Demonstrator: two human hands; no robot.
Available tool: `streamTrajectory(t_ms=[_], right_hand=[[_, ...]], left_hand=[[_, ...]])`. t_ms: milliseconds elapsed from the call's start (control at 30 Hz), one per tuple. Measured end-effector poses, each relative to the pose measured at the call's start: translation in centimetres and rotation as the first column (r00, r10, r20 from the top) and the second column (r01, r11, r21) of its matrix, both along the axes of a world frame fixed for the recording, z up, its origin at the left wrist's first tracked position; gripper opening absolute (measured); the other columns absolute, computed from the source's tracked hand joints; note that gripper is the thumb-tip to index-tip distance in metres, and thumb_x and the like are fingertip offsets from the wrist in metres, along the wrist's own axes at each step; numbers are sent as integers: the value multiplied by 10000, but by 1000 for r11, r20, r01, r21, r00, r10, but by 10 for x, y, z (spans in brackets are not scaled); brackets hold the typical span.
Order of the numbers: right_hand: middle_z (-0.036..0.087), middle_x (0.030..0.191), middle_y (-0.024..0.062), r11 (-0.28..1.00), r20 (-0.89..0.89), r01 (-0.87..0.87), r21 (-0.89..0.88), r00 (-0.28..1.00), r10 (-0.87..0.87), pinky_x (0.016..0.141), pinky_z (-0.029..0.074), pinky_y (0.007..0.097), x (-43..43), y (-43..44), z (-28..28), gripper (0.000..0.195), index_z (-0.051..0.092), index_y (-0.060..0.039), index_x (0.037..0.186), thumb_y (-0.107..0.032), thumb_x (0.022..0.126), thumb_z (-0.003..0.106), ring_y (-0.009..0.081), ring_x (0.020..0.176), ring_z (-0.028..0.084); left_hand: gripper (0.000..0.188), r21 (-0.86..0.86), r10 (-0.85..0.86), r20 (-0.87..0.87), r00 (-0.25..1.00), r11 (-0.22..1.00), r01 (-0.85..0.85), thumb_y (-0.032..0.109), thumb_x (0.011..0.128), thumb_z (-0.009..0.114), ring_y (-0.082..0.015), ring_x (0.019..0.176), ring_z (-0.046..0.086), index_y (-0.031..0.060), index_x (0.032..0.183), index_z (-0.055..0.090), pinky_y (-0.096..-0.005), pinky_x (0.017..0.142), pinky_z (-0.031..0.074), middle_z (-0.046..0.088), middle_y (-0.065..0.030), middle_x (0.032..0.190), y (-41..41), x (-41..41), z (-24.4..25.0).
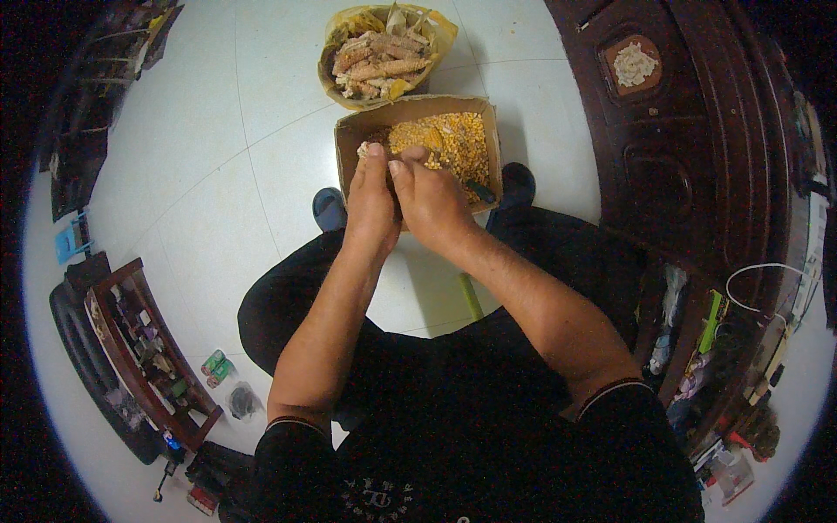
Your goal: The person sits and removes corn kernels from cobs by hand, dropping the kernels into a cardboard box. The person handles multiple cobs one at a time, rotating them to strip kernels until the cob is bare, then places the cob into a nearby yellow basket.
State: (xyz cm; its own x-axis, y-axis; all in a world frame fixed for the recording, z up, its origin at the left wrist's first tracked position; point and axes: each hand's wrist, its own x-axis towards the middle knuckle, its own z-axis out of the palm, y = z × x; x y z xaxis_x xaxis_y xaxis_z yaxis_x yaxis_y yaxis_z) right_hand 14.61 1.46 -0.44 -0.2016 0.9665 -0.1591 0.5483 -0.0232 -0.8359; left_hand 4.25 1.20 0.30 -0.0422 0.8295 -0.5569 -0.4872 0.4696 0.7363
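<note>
My left hand (373,196) is closed around a corn cob (363,150), whose pale end shows beyond the thumb. Close beside it, my right hand (431,193) has curled fingers and its thumb near the left hand; whether it also grips the cob is hidden. Both hands are over the near part of a cardboard box (418,103). Loose yellow corn kernels (458,134) fill much of the box, and a dark green object (480,191) lies at its right side. Beyond the box stands a yellow bag (325,65) heaped with stripped corn cobs (392,65).
Dark blue slippers (328,209) are on the tiled floor at both sides of the box. Dark wooden furniture (654,131) runs along the right, with pale pieces (634,64) in a recess. A wooden shelf unit (150,353) is at the lower left.
</note>
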Motion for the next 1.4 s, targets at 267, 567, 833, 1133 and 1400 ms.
streamTrajectory(t_ms=[267,567,833,1133,1400], right_hand=[[663,766,284,994,35,-32,105,999,29,711,530,565,2,0,5,449,608,54,1026,-382,1020,500,483,766,668],[656,810,268,997,-90,33,-63,995,-39,714,490,550,1,-5,4,362,606,-4,989,-327,1051,455,478,798,640],[659,886,297,999,-87,-33,-12,996,32,724,541,524,1,-17,-40,328,581,56,1069,-243,1023,453,450,846,671],[656,853,259,999,42,-32,6,999,32,667,558,498,2,-24,-68,308,583,44,1047,-226,1022,436,419,750,673],[522,588,18,609,-373,-32,-793,815,-443,429,400,279,12,-10,-30,600,579,-90,857,-641,1011,399,130,470,508]], left_hand=[[576,-129,57,-117,991,989,-73,483,1091,303,-269,1074,640,11,1230,602,-383,970,500,665,-164,1190,4,3,25],[556,73,8,-192,981,997,6,406,1106,310,-213,923,668,-31,1126,652,-328,875,535,712,-143,1043,-1,5,9],[517,19,-67,-432,899,996,83,360,1102,336,-208,887,661,-30,1054,670,-328,843,524,709,-122,978,-11,13,3],[505,24,8,-381,924,1000,1,386,1098,342,-198,780,651,-20,1074,641,-343,719,538,681,-128,957,-19,18,-27],[550,-163,-24,-75,997,987,12,452,1094,301,-220,440,534,-7,1121,604,-382,360,443,679,-152,837,-12,7,-23]])
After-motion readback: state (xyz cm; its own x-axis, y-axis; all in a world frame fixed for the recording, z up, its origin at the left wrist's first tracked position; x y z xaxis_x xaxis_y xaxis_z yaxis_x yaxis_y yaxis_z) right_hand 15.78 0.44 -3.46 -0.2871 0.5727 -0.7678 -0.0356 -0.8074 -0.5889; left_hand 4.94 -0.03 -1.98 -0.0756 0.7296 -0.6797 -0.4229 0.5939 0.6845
